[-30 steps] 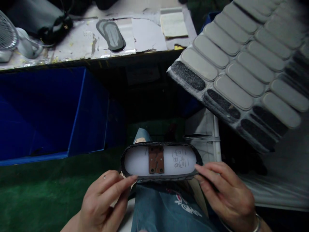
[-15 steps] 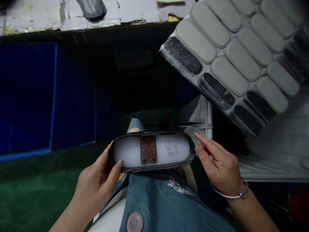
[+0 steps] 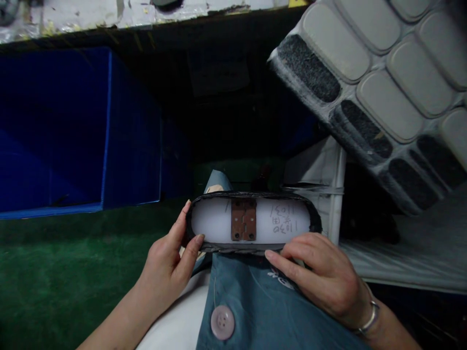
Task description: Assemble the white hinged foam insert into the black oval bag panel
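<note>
A white shoe last (image 3: 215, 221) with a brown metal hinge (image 3: 243, 220) and handwritten marks lies bottom-up before my body. A black shoe upper (image 3: 251, 251) wraps its sides, and its edge rings the bare bottom. My left hand (image 3: 173, 257) is closed on the left end, thumb on the near rim and fingers around the far side. On the near rim toward the right end, the fingers of my right hand (image 3: 321, 277) are closed against the upper's edge. Part of their grip is hidden beneath the rim.
Blue bins (image 3: 133, 131) stand at the left on a green floor (image 3: 54, 272). A worktable edge (image 3: 127, 17) crosses the top. At the upper right is a plastic-wrapped stack of pale soles (image 3: 335, 41), above a white plastic-covered surface (image 3: 394, 265).
My right hand has moved from beyond the right end to the near rim and now touches the upper. The view has shifted, so the last appears farther right. My left hand keeps its hold.
</note>
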### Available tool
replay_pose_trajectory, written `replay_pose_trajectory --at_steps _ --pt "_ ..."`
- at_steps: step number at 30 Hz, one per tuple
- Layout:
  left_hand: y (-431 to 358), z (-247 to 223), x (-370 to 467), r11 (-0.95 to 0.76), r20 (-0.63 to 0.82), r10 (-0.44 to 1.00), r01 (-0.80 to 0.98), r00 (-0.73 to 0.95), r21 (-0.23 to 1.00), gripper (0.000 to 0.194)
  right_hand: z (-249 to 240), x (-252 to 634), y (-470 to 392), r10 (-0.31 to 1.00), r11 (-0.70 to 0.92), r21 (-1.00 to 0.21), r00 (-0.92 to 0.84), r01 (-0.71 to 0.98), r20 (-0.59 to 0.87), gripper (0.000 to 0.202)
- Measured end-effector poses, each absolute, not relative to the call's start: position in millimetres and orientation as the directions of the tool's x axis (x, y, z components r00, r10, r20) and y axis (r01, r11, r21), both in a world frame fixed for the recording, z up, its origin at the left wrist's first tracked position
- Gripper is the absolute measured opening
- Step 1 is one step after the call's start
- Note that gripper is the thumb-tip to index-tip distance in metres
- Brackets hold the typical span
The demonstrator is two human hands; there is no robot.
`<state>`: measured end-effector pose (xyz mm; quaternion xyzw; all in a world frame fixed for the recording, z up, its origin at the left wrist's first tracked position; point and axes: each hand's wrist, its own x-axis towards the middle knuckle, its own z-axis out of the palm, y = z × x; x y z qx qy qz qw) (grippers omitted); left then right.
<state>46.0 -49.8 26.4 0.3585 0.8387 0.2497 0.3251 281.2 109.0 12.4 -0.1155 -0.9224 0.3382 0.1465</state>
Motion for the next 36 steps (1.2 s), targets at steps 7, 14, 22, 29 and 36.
replay_pose_trajectory --at_steps 7,14,22,29,36 --pt "-55.5 23.0 50.2 0.686 -0.540 0.696 0.215 -0.474 0.695 0.069 13.1 283.2 105.9 0.265 0.772 -0.634 -0.932 0.052 0.247 0.027" --pt "-52.4 26.8 57.5 0.667 -0.685 0.605 -0.211 -0.407 0.715 0.073 12.6 282.1 105.3 0.250 0.782 -0.622 -0.934 0.040 0.255 0.025" --pt "-43.6 23.4 64.6 0.580 -0.675 0.609 -0.346 -0.417 0.737 0.088 10.5 283.3 102.5 0.254 0.794 -0.606 -0.932 0.049 0.259 0.024" --pt "-46.9 21.8 65.3 0.559 -0.682 0.609 -0.390 -0.406 0.731 0.088 9.3 281.9 102.0 0.271 0.787 -0.614 -0.928 0.060 0.257 0.023" --pt "-45.4 20.1 66.0 0.539 -0.699 0.620 -0.454 -0.356 0.709 0.092 10.7 269.3 97.7 0.266 0.845 -0.527 -0.928 0.095 0.261 0.036"
